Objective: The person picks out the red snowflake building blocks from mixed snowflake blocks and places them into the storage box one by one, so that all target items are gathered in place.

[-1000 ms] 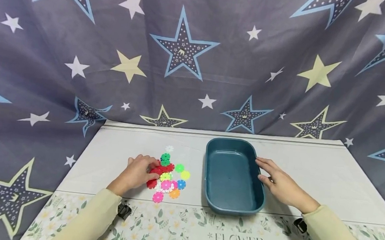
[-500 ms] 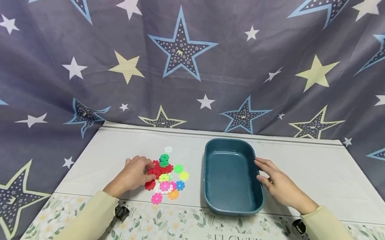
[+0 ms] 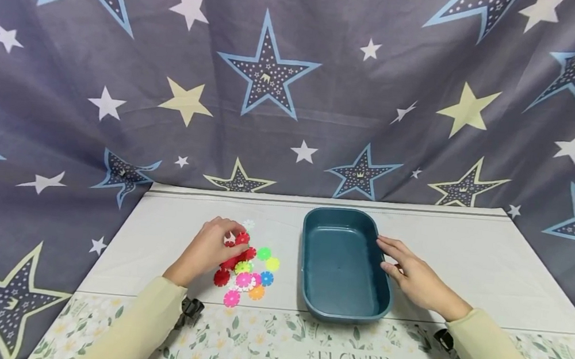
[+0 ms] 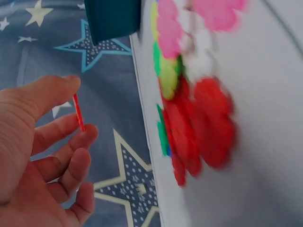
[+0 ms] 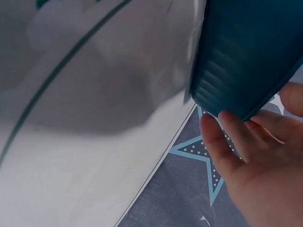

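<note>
Red flower-shaped disc (image 4: 78, 112), pinched between the thumb and fingers of the left hand (image 3: 208, 247); the left wrist view shows it edge-on and apart from the heap. The heap of coloured discs (image 3: 243, 267) lies on the white tabletop (image 3: 448, 235), mostly red towards the left hand, with pink, orange, blue, yellow and green pieces around. Relative to half a second ago, the left hand has risen from among the red pieces and now carries this one; the separation of a single disc thus appears complete. The right hand (image 3: 415, 278) stays at the right side of the teal tray (image 3: 344, 266), fingers extended and touching its rim without closing round it. Edges and room: a strip of bare white surface separates heap and tray, and the tray's raised left rim bounds it. The tray's near end overlaps the floral cloth (image 3: 261, 344); its far end lies near the table's back edge, behind which hangs the star-patterned curtain (image 3: 294, 111). More white surface extends to the right, beyond the right hand
</note>
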`<act>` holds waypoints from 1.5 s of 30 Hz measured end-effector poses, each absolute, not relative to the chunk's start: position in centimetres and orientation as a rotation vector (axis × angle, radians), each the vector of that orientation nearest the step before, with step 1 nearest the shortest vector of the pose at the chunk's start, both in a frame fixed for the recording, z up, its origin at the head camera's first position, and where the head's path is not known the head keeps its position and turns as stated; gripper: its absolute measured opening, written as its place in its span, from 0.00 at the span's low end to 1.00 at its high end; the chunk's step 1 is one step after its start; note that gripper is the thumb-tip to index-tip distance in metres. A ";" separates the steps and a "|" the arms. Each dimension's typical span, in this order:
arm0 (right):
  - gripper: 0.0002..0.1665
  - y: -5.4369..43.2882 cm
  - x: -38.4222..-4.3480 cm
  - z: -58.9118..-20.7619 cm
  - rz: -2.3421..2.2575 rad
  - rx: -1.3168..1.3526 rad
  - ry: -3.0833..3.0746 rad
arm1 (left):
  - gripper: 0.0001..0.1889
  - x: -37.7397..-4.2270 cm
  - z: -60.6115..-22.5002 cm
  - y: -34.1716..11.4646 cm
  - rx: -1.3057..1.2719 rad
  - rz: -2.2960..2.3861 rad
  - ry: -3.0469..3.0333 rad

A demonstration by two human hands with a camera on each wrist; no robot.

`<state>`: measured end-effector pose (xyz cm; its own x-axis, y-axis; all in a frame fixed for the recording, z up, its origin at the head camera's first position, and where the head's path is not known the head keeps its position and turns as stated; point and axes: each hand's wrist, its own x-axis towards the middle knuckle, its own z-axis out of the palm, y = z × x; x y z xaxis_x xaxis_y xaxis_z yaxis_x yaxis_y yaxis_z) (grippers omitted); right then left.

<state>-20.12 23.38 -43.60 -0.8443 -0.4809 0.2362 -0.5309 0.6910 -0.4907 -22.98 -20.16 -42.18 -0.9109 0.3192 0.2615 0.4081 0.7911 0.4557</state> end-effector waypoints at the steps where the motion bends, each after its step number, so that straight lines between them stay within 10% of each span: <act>1: 0.29 23.4 -20.1 -43.7 0.858 0.844 -2.800 | 0.16 -23.1 -42.0 -19.8 -0.572 -0.777 -2.802; 45: 0.29 22.5 -19.9 -43.8 0.880 0.846 -2.796 | 0.13 -29.2 -42.0 -5.9 -1.194 -0.579 -2.574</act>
